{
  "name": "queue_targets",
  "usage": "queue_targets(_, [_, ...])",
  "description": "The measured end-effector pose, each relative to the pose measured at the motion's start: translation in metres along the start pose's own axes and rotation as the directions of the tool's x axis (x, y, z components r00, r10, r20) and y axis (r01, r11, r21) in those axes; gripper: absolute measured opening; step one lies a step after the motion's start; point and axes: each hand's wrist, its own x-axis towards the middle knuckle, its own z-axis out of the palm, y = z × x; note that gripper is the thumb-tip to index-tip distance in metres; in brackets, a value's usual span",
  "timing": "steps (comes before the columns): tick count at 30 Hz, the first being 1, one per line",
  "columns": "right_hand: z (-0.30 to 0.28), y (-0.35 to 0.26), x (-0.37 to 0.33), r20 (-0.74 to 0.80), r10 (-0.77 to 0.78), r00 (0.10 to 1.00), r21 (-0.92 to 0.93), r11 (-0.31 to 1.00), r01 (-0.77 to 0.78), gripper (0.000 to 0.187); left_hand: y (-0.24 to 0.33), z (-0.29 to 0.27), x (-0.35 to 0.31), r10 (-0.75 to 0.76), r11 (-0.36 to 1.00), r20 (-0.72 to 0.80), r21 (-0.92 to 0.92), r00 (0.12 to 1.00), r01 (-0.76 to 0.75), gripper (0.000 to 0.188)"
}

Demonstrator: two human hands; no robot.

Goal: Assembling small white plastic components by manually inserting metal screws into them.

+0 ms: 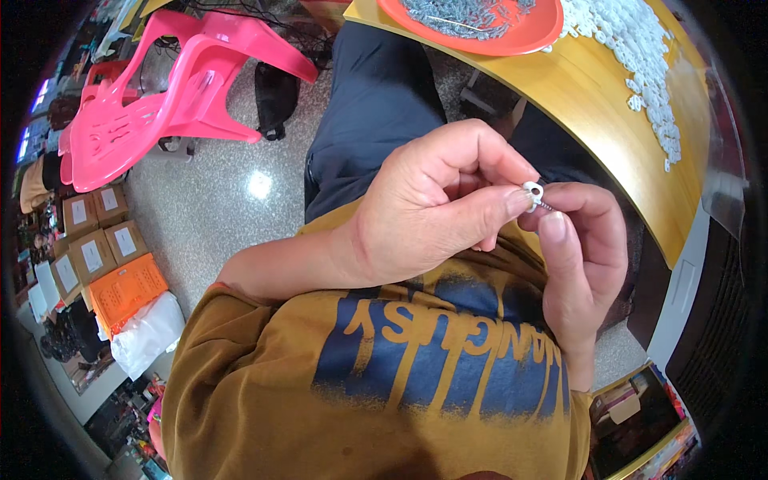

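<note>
In front of my chest my two hands meet. My left hand (pixel 448 200) pinches a small white plastic piece with a round hole (pixel 534 192) between thumb and forefinger. My right hand (pixel 582 240), thumb and forefinger closed, grips a thin metal screw (pixel 546 206) whose threaded part shows beside the white piece. The fingers hide the screw's far end. Whether the screw sits inside the white piece cannot be told.
A yellow wooden table (pixel 608 120) curves ahead, bearing an orange-red plate (pixel 524 36) of grey metal screws and a pile of white plastic pieces (pixel 632 48). Pink plastic chairs (pixel 184 88) stand at the far left. Cardboard boxes (pixel 100 248) and an orange package (pixel 128 292) lie left.
</note>
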Motion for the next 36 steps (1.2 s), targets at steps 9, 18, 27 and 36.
queue_targets(9, [0.002, 0.004, 0.003, -0.043, -0.061, 0.997, -0.225, 0.973, 0.05, 0.009, -0.001, 0.004, -0.004, 0.001, 0.988, -0.037, 0.154, 0.999, 0.005, 0.014])
queue_targets(18, [0.001, 0.012, 0.01, -0.006, 0.13, 0.992, 0.092, 0.987, -0.129, 0.011, -0.015, 0.002, 0.003, 0.035, 0.997, -0.089, 0.067, 0.995, -0.029, 0.012])
queue_targets(27, [-0.024, 0.012, 0.015, 0.038, 0.018, 0.999, -0.086, 0.996, -0.014, 0.019, -0.014, 0.002, 0.015, -0.14, 0.986, -0.186, -0.115, 0.973, 0.12, 0.01])
queue_targets(36, [-0.158, 0.012, 0.04, -0.368, -0.429, 0.825, -0.813, 0.579, -0.062, 0.022, -0.015, 0.011, 0.047, -0.21, 0.977, -0.219, -0.078, 0.953, 0.198, 0.011])
